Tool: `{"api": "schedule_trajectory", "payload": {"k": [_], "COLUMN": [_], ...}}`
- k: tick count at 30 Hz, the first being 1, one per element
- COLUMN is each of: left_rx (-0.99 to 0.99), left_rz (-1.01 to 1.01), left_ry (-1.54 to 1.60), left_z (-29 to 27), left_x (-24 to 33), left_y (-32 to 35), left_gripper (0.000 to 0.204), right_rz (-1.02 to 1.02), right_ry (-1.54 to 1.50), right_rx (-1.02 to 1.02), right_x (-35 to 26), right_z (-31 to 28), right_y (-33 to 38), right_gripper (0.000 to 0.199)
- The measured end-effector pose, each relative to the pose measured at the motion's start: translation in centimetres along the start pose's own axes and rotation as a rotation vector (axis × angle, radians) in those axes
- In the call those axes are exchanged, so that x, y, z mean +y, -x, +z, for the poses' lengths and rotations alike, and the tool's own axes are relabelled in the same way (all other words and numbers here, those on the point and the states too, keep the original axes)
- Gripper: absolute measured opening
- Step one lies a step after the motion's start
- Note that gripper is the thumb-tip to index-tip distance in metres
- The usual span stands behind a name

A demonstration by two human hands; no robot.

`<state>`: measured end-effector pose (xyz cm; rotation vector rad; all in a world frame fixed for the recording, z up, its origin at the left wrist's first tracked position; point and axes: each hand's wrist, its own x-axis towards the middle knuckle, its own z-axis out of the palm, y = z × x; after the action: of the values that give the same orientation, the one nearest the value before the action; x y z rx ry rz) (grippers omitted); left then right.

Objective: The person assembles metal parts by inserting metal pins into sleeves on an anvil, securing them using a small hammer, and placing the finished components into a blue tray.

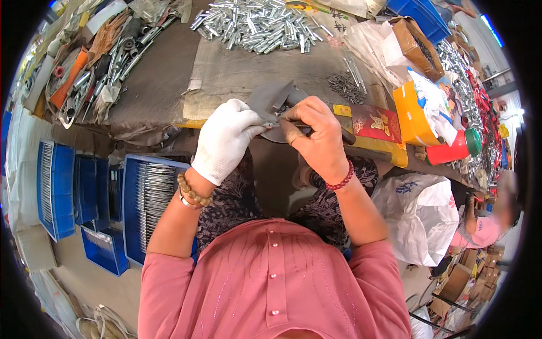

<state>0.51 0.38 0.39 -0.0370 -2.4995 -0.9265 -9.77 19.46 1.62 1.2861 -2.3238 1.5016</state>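
Note:
My left hand (226, 138), in a white knit glove, pinches a small metal part (273, 125) at the bench's front edge. Facing it, my bare right hand (320, 138) is closed, thumb and fingertips together close to the same part. What those right fingertips hold is too small to make out. Just behind both hands is a grey metal fixture (265, 100) with a raised block, partly covered by my fingers. Beyond it, a heap of short shiny metal rods (257, 25) lies on the bench. Small dark pins (346, 87) are scattered to the right.
Blue bins (131, 212) with long metal rods stand at the lower left. Tools, including an orange-handled one (69, 82), crowd the bench's left. A yellow box (415, 116), a red jar with a green lid (454, 148) and a white sack (418, 217) are on the right. Another person (485, 226) is at far right.

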Motion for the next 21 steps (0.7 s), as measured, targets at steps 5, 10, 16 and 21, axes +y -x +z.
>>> {"api": "schedule_trajectory", "payload": {"k": [5,10,16,21], "left_rx": [0.024,0.033,0.047,0.055], "left_rz": [0.003,0.014,0.046,0.035], "left_ry": [0.007,-0.002,-0.028,-0.014], "left_z": [0.0,0.3,0.5,0.3], "left_x": [0.0,-0.5,-0.7,-0.6], "left_y": [0.3,0.4,0.4,0.5], "left_gripper": [0.013,0.014,0.013,0.01], "right_rz": [-0.092,-0.082,-0.087,-0.165], "right_ry": [0.105,0.126,0.113,0.241], "right_rx": [-0.031,-0.076,-0.138,-0.195], "right_x": [0.2,0.1,-0.1,-0.9], "right_z": [0.7,0.7,0.3,0.3], "right_y": [-0.4,-0.5,-0.9,-2.2], "right_gripper": [0.014,0.013,0.014,0.017]}}
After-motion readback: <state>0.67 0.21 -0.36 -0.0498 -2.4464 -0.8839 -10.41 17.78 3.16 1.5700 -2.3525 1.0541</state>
